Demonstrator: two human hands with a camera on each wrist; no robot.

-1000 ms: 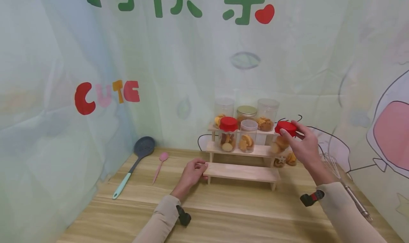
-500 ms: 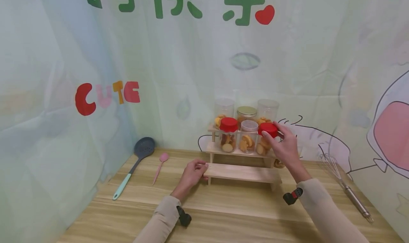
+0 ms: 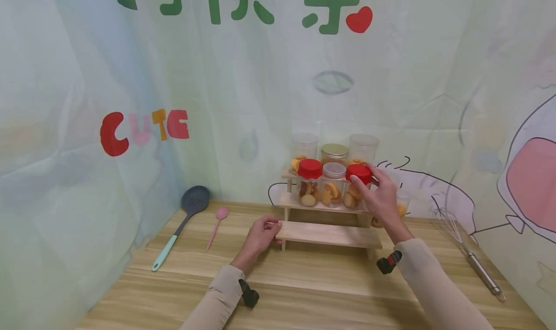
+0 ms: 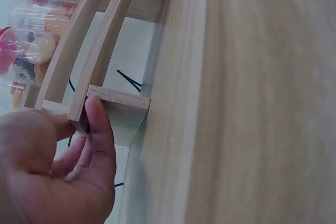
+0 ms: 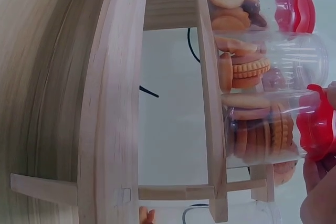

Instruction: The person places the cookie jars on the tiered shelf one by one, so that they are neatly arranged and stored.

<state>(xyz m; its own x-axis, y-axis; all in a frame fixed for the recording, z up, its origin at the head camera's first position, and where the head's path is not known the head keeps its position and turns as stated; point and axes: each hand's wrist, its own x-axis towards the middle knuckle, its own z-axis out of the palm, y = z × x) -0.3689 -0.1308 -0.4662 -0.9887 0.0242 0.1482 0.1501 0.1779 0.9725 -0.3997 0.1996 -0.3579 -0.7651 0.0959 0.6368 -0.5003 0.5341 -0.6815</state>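
Note:
My left hand [image 3: 262, 236] pinches the left end of the lowest step of a three-tier wooden display stand [image 3: 327, 234], thumb and fingers on either face of the board in the left wrist view. On the middle tier, my right hand [image 3: 382, 197] holds a clear cookie jar [image 5: 260, 132] by its red lid [image 3: 357, 172]. That jar stands upright at the right end, against a clear-lidded cookie jar [image 3: 332, 187]. Left of them stands another red-lidded cookie jar [image 3: 309, 187]. My right palm and some fingers are cut off in the right wrist view.
Two tall clear jars and a gold-lidded jar [image 3: 334, 152] fill the top tier. Another jar [image 3: 401, 207] stands behind my right wrist, partly hidden. A slotted skimmer [image 3: 194, 202] and pink spoon [image 3: 220, 215] lie left; a whisk [image 3: 471, 255] lies right. Cloth walls enclose the table.
My right hand has carried the red-lidded jar leftward from beyond the stand's right end onto the middle tier. The clear-lidded jar has shifted slightly left. My left hand stays on the lowest step.

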